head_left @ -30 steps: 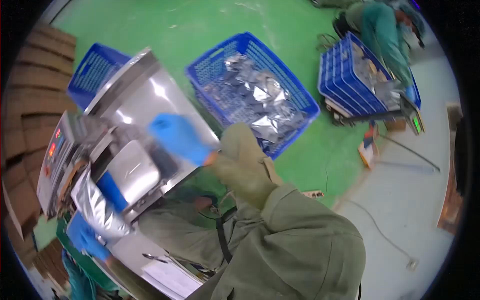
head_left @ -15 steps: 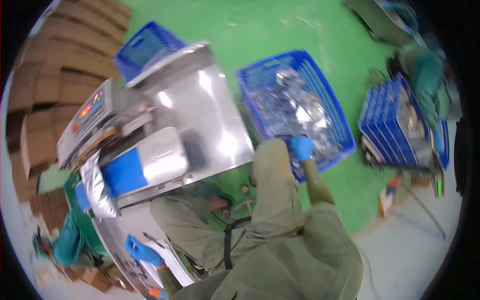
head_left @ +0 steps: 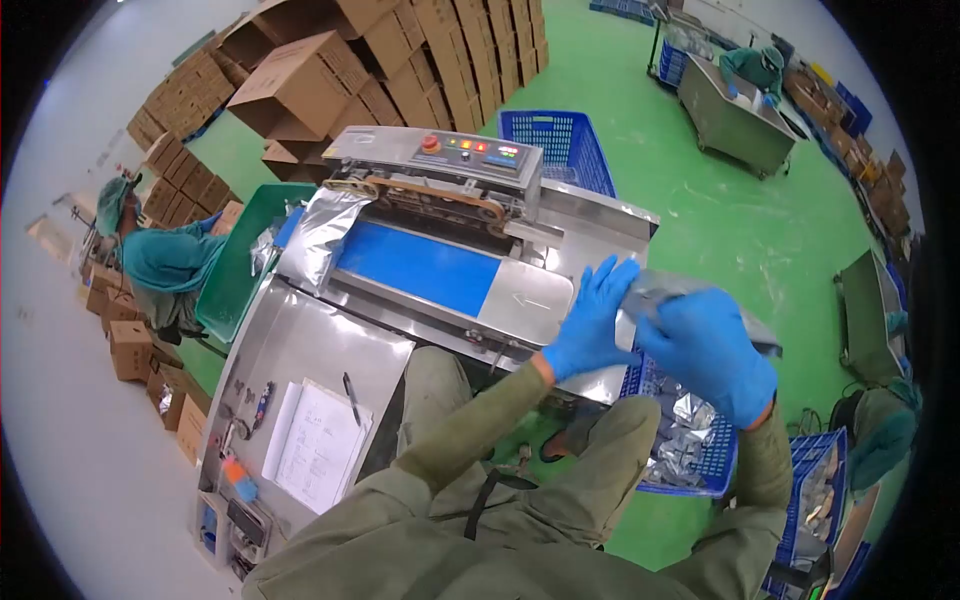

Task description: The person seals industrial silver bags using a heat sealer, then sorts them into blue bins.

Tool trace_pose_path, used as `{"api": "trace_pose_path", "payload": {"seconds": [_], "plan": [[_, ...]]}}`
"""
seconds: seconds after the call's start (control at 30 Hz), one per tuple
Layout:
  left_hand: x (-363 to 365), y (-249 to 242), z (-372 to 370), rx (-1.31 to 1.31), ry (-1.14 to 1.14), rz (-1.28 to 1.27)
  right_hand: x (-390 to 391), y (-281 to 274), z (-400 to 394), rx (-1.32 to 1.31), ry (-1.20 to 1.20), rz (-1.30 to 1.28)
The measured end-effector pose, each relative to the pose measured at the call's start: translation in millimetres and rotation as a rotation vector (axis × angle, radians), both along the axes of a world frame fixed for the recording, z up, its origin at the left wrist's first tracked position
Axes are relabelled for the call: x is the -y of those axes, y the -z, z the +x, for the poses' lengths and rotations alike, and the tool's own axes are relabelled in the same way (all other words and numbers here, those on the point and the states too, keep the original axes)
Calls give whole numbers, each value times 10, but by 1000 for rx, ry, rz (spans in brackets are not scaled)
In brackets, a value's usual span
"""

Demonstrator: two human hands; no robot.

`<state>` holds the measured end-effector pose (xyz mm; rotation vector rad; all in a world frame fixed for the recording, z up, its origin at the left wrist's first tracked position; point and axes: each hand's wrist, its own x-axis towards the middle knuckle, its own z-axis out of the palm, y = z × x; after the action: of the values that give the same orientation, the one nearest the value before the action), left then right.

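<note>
In a blue glove, my right hand [head_left: 710, 355] grips a silver foil pouch [head_left: 668, 284] by its near side, up over the right end of the steel table. My left hand [head_left: 597, 325], gloved in blue too, is beside the pouch with fingers stretched out and thumb apart. Below my right hand, a blue crate [head_left: 727, 462] holds many silver pouches [head_left: 690, 408]. To the left of my hands runs the blue belt [head_left: 420, 268] of a band sealing machine [head_left: 440, 155] with lit displays. Another foil pouch [head_left: 322, 235] lies at the belt's left end.
A notebook [head_left: 318, 445] and a pen [head_left: 351, 397] lie on the steel table [head_left: 330, 335] at left. A green bin [head_left: 222, 300] stands beyond it, with a person [head_left: 170, 255] beside it. Behind the machine are a second blue crate [head_left: 560, 140] and stacked cartons [head_left: 400, 70].
My right hand has come up out of the crate with a foil pouch. My left hand has moved from beside the notebook to the pouch. The view has swung toward the machine.
</note>
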<state>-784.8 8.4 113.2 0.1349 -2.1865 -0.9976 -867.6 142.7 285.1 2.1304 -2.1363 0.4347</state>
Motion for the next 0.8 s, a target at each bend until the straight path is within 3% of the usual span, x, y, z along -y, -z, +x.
{"api": "trace_pose_path", "payload": {"seconds": [0.07,0.1,0.17,0.23,0.27,0.33,0.37,0.4,0.53,0.6,0.7,0.8], "plan": [[342,-21,-52,-51,124,214,368,-265,283,-10,-92,-81],[590,75,26,53,82,185,530,-362,303,128,-199,-50],[985,293,199,-37,417,836,727,-421,275,257,-219,-73],[1242,497,462,20,358,913,873,-211,201,226,-72,-176],[1195,262,814,226,65,423,810,-62,89,378,2,-320],[1426,748,919,180,-46,167,726,228,-207,666,120,-621],[1533,911,897,151,-106,36,776,408,-218,653,147,-592],[1476,720,932,186,-50,222,763,646,-183,647,178,-552],[1484,216,980,228,150,429,1000,1290,13,640,296,-363],[1623,-95,1068,154,155,478,1054,1339,-85,529,288,-496],[1783,-444,1142,284,146,277,1012,1349,-118,349,269,-476],[2011,-399,1162,351,-60,-481,806,1395,-360,47,154,-433]]}}
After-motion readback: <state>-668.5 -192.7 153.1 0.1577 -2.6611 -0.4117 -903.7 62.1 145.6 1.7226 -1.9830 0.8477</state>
